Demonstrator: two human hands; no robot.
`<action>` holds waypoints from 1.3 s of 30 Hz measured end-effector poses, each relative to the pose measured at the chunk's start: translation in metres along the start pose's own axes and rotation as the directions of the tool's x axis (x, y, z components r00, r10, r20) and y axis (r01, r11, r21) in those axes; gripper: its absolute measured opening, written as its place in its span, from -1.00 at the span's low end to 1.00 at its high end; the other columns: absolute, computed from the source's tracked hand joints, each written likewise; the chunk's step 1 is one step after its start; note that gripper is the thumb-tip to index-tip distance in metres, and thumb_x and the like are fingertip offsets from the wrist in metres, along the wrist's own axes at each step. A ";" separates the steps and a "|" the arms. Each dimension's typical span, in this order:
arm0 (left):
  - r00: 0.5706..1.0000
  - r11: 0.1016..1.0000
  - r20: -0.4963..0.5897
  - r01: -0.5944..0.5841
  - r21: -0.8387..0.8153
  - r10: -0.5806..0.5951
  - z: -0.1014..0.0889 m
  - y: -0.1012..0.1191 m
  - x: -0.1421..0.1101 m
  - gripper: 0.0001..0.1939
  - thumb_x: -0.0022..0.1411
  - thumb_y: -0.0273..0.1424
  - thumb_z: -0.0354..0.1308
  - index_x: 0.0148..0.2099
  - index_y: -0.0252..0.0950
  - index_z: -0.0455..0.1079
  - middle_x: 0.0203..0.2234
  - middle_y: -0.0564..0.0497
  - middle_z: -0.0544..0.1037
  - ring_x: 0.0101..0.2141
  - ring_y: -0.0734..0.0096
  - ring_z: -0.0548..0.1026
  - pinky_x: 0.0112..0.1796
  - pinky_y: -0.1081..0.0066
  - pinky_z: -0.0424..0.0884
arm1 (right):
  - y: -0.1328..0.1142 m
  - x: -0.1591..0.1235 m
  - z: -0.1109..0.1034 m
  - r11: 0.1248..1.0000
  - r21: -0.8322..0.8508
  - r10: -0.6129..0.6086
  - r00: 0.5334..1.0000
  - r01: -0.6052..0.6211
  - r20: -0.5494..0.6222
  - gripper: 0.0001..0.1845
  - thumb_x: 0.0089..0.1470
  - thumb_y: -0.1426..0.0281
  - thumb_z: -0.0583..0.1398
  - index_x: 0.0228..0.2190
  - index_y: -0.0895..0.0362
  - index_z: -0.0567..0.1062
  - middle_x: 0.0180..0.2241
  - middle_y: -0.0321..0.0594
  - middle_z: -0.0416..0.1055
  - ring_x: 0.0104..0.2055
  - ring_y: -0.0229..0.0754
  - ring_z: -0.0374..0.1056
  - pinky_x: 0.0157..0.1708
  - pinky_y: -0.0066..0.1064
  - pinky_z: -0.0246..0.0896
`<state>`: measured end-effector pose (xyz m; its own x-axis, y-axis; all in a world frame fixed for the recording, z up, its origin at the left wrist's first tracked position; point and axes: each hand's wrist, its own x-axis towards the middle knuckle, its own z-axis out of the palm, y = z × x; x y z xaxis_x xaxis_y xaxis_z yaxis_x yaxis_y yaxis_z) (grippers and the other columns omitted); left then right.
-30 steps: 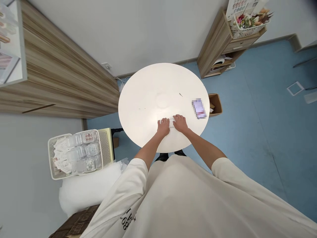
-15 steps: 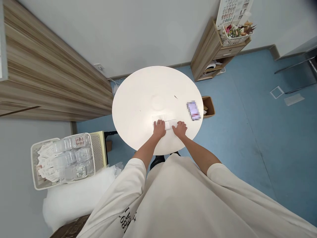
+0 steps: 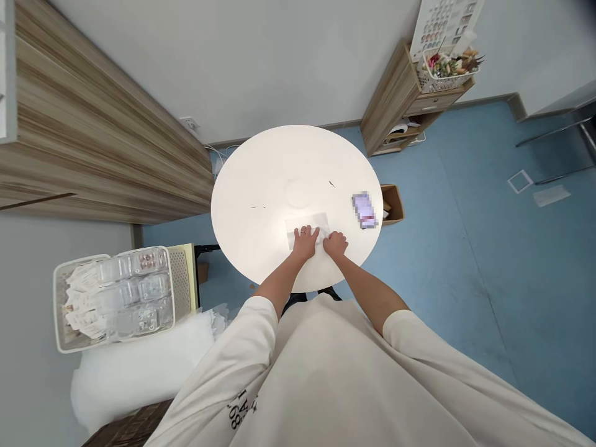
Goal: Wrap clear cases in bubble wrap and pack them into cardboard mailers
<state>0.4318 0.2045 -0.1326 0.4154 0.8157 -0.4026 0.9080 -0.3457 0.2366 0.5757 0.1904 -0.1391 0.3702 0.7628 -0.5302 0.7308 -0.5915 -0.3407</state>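
We find the left hand (image 3: 305, 243) palm down on a translucent sheet (image 3: 308, 222), with its fingers extended and no grip visible. A ring (image 3: 303, 230) is on one finger. The right hand (image 3: 335, 244) sits just beside it at the sheet's near right edge, with its fingers bent; we cannot tell whether it pinches the sheet. The material of the sheet cannot be determined. The sheet lies flat near the near edge of a round white bench (image 3: 261, 180), and both hands touch it.

To the right on the bench, well apart from the hands, we note a purple-and-white packet (image 3: 364, 210), too blurred to identify. Just beyond the bench's right edge, a cardboard box (image 3: 393, 203) stands on the blue floor (image 3: 465, 292).

To the near left, a white plastic basket (image 3: 74, 304) holds transparent plastic cases (image 3: 133, 292) and printed cards (image 3: 79, 298), and it rests beside white padding (image 3: 135, 372). A wood-grain cabinet (image 3: 102, 136) runs along the left. At the far right stands a wooden shelf unit (image 3: 388, 102), with a basket of flowers (image 3: 447, 71) on top and a colour chart (image 3: 444, 25) above it.
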 end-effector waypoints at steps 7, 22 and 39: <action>0.999 0.998 -0.040 0.000 -0.065 -0.002 -0.007 -0.008 -0.005 -0.07 0.20 -0.57 0.09 0.52 -0.26 -0.23 0.21 -0.29 0.36 0.29 -0.02 0.21 0.27 -0.05 -0.04 | 0.000 -0.003 -0.007 0.929 0.370 -0.051 0.989 -0.006 0.142 -0.60 -0.03 0.48 0.18 -0.10 0.03 0.30 -0.34 -0.32 0.41 -0.32 -0.14 0.37 -0.39 -0.37 0.25; 0.965 0.985 -0.252 -0.105 -0.140 0.067 -0.003 -0.016 -0.030 -0.23 0.24 -0.60 0.01 0.46 -0.15 0.03 0.43 -0.19 0.08 0.43 0.02 -0.05 0.31 -0.08 -0.11 | -0.007 -0.017 0.003 0.879 0.245 -0.451 0.879 0.408 0.156 -0.65 0.22 0.49 0.03 -0.01 0.08 0.46 -0.16 -0.18 0.52 -0.13 -0.15 0.42 -0.12 -0.35 0.33; 0.825 0.587 0.100 0.475 -0.656 -0.556 0.007 -0.060 -0.061 -0.43 0.33 -0.32 0.09 0.33 -0.26 0.10 0.21 -0.29 0.34 0.11 0.09 0.44 0.02 0.16 0.41 | -0.031 -0.006 0.003 0.592 -0.312 -0.676 0.669 0.743 0.309 -0.44 0.14 0.68 0.06 0.12 0.07 0.42 0.04 0.00 0.33 0.00 0.04 0.24 -0.01 -0.19 0.17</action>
<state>0.3526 0.1724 -0.1285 -0.1569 0.8189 -0.5520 0.6946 0.4889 0.5278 0.5492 0.2040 -0.1275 -0.4235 0.8293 -0.3646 0.8870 0.2977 -0.3530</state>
